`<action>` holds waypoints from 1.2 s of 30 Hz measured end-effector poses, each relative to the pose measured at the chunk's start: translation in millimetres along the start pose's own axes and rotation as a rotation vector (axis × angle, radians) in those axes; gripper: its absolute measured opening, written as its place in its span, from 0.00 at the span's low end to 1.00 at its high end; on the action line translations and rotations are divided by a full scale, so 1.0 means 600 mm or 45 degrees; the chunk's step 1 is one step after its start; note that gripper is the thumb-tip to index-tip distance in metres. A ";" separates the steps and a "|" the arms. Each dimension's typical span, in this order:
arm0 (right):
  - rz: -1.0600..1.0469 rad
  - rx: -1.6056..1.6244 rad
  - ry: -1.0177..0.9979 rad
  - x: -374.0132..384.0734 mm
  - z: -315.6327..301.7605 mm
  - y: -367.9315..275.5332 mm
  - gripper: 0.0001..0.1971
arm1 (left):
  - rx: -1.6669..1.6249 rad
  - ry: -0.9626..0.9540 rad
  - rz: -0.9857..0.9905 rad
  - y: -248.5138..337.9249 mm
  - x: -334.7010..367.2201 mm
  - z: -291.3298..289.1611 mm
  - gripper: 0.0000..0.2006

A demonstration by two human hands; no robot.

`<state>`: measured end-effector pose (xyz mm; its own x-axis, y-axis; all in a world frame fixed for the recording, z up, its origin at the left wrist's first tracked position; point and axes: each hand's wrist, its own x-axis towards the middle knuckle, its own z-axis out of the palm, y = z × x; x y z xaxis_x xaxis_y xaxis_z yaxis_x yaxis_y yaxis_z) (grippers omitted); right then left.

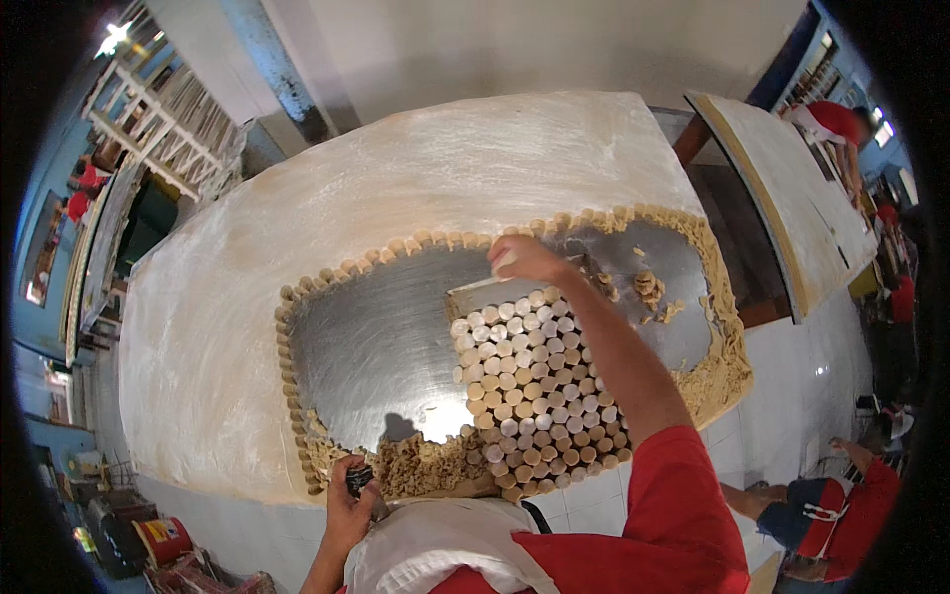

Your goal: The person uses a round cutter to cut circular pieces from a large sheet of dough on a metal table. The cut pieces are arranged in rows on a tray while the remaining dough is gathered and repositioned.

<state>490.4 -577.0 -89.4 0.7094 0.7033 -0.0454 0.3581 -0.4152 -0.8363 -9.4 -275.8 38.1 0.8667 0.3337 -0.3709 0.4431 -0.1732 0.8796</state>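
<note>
My right hand (524, 259) reaches over the far end of a tray (495, 294), its fingers curled around what looks like a pale dough round (505, 261). Rows of similar dough rounds (524, 376) cover most of that tray; a bare strip shows at its far end. By the near edge of the table, my left hand (346, 500) is closed around a small black round tool (358, 480), whose lower part is hidden. Crumbled dough scraps (426, 467) are heaped just right of it. A scalloped dough border (371, 259) rings the shiny metal surface (376, 327).
The floured table (198, 366) spreads left and far. More dough scraps (648, 287) lie right of the tray. Another table (772, 188) stands beyond a gap at right. People in red work at the right, one person (851, 505) close by. A red bucket (163, 540) sits at lower left.
</note>
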 end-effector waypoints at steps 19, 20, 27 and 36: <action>0.091 -0.631 -0.182 0.014 0.165 -0.105 0.18 | -0.032 0.239 0.074 -0.049 -0.087 -0.059 0.21; 0.030 -0.712 -0.132 -0.003 0.169 -0.121 0.17 | -0.042 0.248 0.076 -0.048 -0.088 -0.060 0.21; -0.242 -1.602 -0.334 -0.137 0.316 -0.233 0.15 | -0.077 0.209 0.090 -0.040 -0.082 -0.053 0.19; -0.067 -1.361 -0.163 -0.168 0.339 -0.225 0.14 | -0.034 0.150 0.127 -0.029 -0.073 -0.044 0.20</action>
<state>246.9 -474.2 -82.9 0.6310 0.7644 -0.1324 0.7752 -0.6280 0.0690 -61.1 -262.7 47.1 0.8723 0.4231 -0.2451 0.3485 -0.1864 0.9186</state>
